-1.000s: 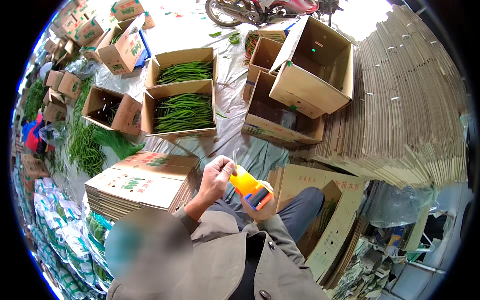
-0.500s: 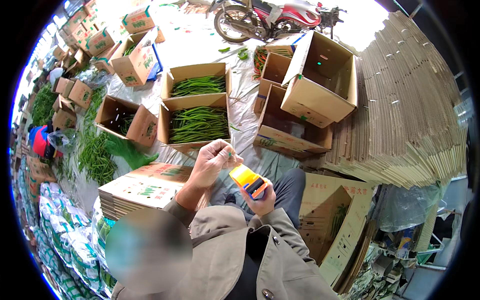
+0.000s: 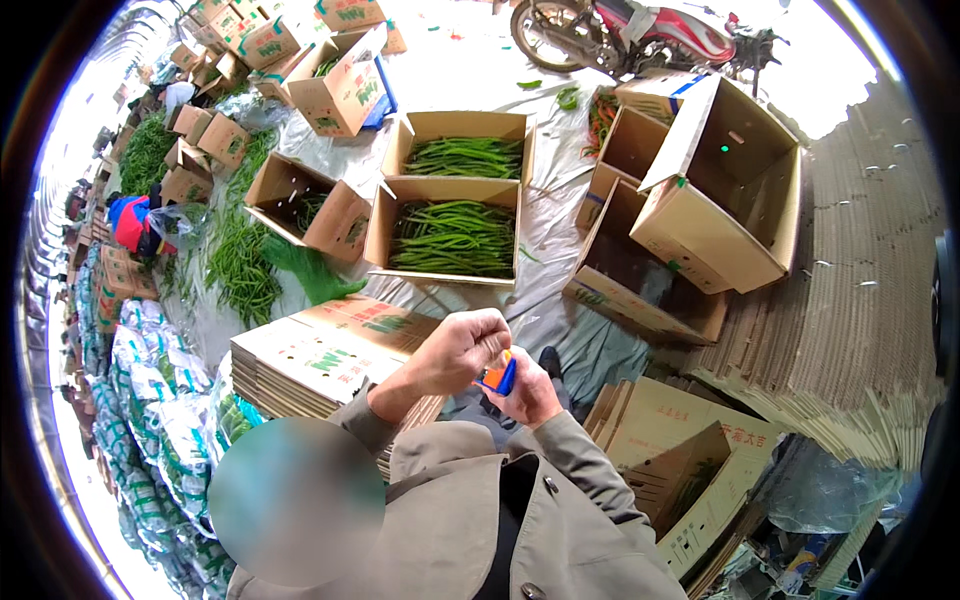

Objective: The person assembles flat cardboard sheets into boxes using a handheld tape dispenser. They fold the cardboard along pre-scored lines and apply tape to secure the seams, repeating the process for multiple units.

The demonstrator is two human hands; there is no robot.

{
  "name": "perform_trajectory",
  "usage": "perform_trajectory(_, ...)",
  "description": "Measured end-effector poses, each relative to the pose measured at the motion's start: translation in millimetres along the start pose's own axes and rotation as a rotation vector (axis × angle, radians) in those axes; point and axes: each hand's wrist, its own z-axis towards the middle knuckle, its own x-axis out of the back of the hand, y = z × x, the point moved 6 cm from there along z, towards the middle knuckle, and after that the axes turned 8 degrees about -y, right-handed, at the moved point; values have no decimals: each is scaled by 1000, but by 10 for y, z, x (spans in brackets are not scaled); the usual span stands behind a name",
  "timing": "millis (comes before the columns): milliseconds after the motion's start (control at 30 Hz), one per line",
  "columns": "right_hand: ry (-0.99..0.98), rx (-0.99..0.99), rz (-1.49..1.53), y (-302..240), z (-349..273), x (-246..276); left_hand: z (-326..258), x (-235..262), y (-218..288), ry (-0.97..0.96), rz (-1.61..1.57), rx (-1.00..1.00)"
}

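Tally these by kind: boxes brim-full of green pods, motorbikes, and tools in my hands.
boxes brim-full of green pods: 2
motorbike: 1
orange-and-blue tool: 1
Total: 4

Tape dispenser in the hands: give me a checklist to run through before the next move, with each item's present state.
1. Orange and blue tape dispenser held in both hands: ok.
2. Left hand on top of it, fingers curled over: ok.
3. Right hand supporting it from below: ok.
4. Tape end free and ready: cannot tell, hidden by the hands.
5. Stack of flat cartons close on the left: ok.
6. Open box of green beans lies ahead, flaps open: ok.
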Motion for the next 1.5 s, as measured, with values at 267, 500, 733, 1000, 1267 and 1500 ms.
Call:
perform_trajectory(267, -249, -184, -318, -210, 396, 470, 577, 537, -307, 490, -218, 69)
perform_trajectory(500, -238, -108, -682, -408, 888, 944, 597, 755, -431, 1093, -406, -68)
perform_trajectory(733, -302, 51, -623, -473, 1037, 867, 531, 76, 354, 1236, 226, -149)
perform_trajectory(1000, -323, 282, -499, -651, 1103, 750, 25, 39, 677, 1593, 258, -179)
perform_trajectory(1267, -316, 407, -551, -662, 1094, 754, -120, 265, 463, 1680, -14, -226)
perform_trajectory(1500, -227, 355, -589, -789, 1128, 718, -68, 206, 788, 1673, 286, -252)
